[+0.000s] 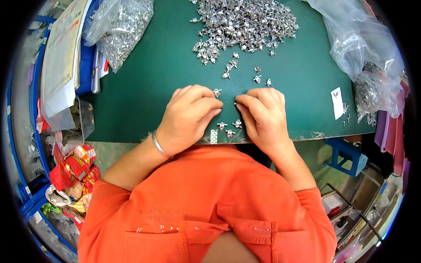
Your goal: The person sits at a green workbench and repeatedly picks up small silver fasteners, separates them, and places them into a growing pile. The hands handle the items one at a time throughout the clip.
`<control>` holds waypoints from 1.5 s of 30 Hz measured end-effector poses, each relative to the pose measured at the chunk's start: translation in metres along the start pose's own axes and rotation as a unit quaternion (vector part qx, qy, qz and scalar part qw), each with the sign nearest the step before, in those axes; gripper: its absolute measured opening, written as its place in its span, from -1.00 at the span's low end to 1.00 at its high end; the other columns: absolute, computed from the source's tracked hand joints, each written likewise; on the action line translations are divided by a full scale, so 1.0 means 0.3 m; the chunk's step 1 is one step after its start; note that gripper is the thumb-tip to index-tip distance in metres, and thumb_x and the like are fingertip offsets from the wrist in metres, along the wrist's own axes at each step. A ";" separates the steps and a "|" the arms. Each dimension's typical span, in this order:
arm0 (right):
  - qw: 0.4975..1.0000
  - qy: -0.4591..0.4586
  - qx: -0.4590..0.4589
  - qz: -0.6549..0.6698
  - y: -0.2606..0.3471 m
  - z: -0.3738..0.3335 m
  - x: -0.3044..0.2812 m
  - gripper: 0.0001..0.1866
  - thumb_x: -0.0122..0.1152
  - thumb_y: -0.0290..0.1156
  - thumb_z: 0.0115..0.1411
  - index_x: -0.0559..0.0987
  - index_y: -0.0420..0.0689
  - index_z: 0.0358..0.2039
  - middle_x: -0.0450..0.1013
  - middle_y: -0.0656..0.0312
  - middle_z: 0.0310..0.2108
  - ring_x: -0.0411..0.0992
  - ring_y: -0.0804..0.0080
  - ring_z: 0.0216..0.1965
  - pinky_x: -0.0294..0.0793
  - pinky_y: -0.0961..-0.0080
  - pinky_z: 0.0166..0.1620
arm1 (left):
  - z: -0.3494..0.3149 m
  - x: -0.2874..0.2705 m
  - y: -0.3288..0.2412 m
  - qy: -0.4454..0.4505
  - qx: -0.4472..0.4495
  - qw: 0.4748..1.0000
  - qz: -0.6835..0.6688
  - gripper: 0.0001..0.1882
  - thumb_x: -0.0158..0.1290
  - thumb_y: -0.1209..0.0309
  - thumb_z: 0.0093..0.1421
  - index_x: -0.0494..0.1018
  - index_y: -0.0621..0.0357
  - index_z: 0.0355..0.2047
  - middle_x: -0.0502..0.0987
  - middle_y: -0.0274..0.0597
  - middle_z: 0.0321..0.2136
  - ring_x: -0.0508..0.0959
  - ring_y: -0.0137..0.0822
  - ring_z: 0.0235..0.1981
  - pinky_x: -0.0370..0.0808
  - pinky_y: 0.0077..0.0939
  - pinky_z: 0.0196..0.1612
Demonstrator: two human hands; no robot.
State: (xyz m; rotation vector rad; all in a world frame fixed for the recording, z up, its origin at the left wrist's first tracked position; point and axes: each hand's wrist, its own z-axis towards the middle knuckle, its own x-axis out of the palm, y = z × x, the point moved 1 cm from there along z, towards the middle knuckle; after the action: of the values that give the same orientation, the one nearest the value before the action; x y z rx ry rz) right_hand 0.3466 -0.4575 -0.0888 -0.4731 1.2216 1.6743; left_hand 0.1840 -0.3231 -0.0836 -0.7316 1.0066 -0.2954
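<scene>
Small metal wing-shaped parts (229, 127) are laid on the green counter (158, 70) between both hands, three loose near its front edge. One part (217, 92) is seen at 12 o'clock of the left hand (189, 115), whose grip is curled narrow; contents cannot be told. Right hand (262, 117) grip is pinched narrow at the fingertips; what it holds cannot be told. Bulk pile (245, 22) at 12 o'clock, bagged parts (125, 30) at 10.

A heap of metal parts (245, 22) lies on the table (149, 83) behind both hands (228, 116), bags (118, 26) either side.
</scene>
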 end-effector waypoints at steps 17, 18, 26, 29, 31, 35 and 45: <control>0.994 -0.007 0.017 0.106 -0.036 0.011 -0.065 -0.79 0.27 -0.66 0.06 0.58 -0.18 -0.26 0.51 0.14 -0.20 0.49 0.12 -0.19 0.47 0.28 -0.13 | 0.020 -0.030 0.100 -0.107 -0.166 0.911 -0.362 -0.84 0.09 0.60 0.30 0.53 0.35 -0.12 0.57 -0.15 -0.18 0.60 -0.43 -0.23 0.57 -0.55 -0.13; 0.993 -0.010 0.040 0.107 -0.046 0.007 -0.084 -0.78 0.23 -0.71 0.05 0.57 -0.21 -0.27 0.52 0.11 -0.20 0.50 0.09 -0.17 0.52 0.29 -0.12 | 0.014 -0.031 0.104 -0.111 -0.172 0.905 -0.373 -0.84 0.08 0.60 0.30 0.53 0.35 -0.12 0.58 -0.14 -0.19 0.60 -0.43 -0.24 0.57 -0.54 -0.13; 0.996 -0.003 0.065 0.058 -0.012 -0.020 -0.044 -0.79 0.40 -0.49 0.03 0.60 -0.11 -0.29 0.48 0.24 -0.31 0.43 0.24 -0.27 0.33 0.34 -0.19 | 0.016 -0.028 0.107 -0.116 -0.178 0.895 -0.392 -0.85 0.06 0.60 0.32 0.53 0.35 -0.14 0.60 -0.12 -0.21 0.62 -0.40 -0.26 0.59 -0.52 -0.14; 0.999 0.017 0.049 0.015 -0.011 -0.020 -0.022 -0.78 0.42 -0.44 0.03 0.61 -0.09 -0.29 0.44 0.29 -0.31 0.38 0.28 -0.25 0.27 0.33 -0.17 | 0.015 -0.031 0.106 -0.120 -0.178 0.892 -0.397 -0.87 0.07 0.60 0.31 0.53 0.35 -0.15 0.60 -0.11 -0.20 0.63 -0.39 -0.26 0.59 -0.51 -0.14; 0.999 0.014 0.049 0.017 -0.014 -0.021 -0.024 -0.79 0.42 -0.45 0.03 0.61 -0.10 -0.29 0.46 0.29 -0.31 0.40 0.27 -0.26 0.28 0.34 -0.17 | 0.014 -0.031 0.102 -0.121 -0.180 0.893 -0.393 -0.84 0.04 0.61 0.31 0.51 0.35 -0.12 0.59 -0.09 -0.22 0.63 -0.38 -0.28 0.60 -0.51 -0.17; 0.992 -0.048 0.052 0.103 0.002 -0.012 -0.015 -0.77 0.44 -0.53 0.01 0.61 -0.16 -0.28 0.52 0.21 -0.31 0.48 0.22 -0.29 0.42 0.36 -0.20 | 0.003 -0.046 0.112 -0.057 -0.254 0.786 -0.561 -0.76 -0.05 0.59 0.32 0.44 0.34 -0.02 0.58 -0.02 -0.26 0.63 -0.35 -0.33 0.62 -0.51 -0.29; 0.997 0.011 -0.013 0.075 0.040 0.126 0.062 -0.83 0.34 -0.53 0.08 0.58 -0.15 -0.28 0.44 0.21 -0.36 0.44 0.16 -0.30 0.45 0.27 -0.24 | 0.046 -0.077 0.075 -0.008 -0.417 0.646 -0.639 -0.73 -0.16 0.27 0.46 0.41 0.22 -0.20 0.41 -0.29 -0.42 0.20 -0.61 -0.62 0.11 -0.78 -0.65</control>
State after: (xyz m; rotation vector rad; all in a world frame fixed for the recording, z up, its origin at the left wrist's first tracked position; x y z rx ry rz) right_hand 0.3362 -0.4156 -0.0809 -0.4247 1.2797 1.8174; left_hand 0.1813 -0.2885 -0.0790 -2.2832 0.3628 -1.0752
